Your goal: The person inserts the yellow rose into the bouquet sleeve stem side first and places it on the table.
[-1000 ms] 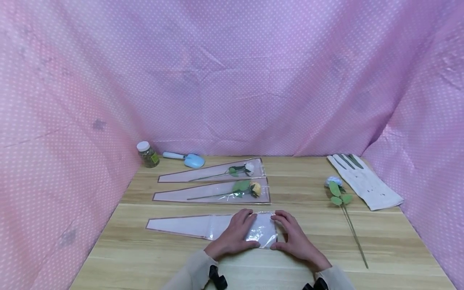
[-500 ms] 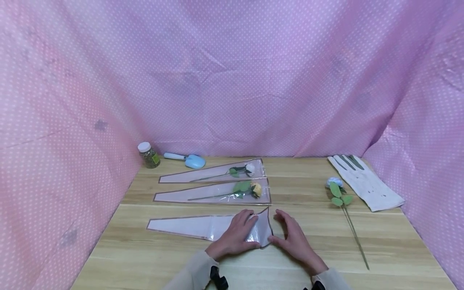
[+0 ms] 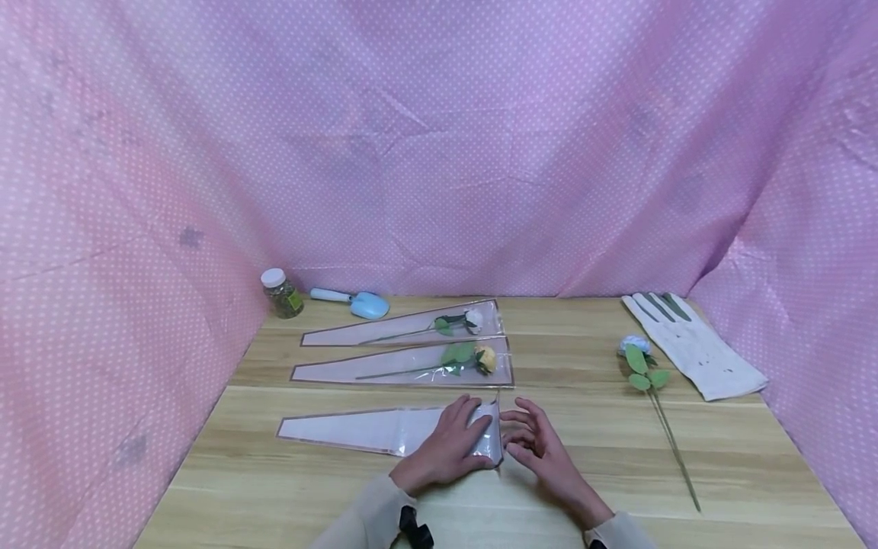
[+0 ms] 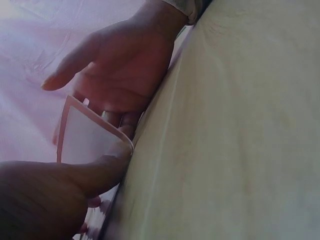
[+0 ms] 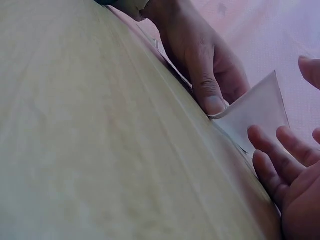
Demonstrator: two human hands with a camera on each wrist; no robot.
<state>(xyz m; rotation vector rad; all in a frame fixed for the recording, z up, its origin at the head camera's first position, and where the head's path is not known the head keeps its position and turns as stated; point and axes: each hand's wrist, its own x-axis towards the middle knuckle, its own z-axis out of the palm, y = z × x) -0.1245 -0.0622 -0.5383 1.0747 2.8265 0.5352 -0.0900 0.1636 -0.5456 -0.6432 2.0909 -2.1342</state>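
A long tapered flower sleeve (image 3: 336,431), white with a thin brown border and clear film, lies along the near part of the table. My left hand (image 3: 449,444) grips its wide end, thumb at the near edge and fingertips toward the far one. In both wrist views that end's flap (image 5: 260,105) stands up off the table, bent beside the left thumb (image 4: 107,167). My right hand (image 3: 545,454) is just right of the flap with relaxed, slightly bent fingers; its palm (image 4: 127,65) faces the flap and holds nothing.
Behind lie two matching sleeves, one with a yellow rose (image 3: 485,359), one with a white rose (image 3: 473,321). A jar (image 3: 283,296) and blue trowel (image 3: 368,305) stand back left. Rightward lie a blue rose (image 3: 634,347) and a white glove (image 3: 700,351).
The sleeve's wide end has bent upward and leftward toward my left hand, which stays in place. My right hand has let go of that end, shifted slightly left and relaxed its fingers.
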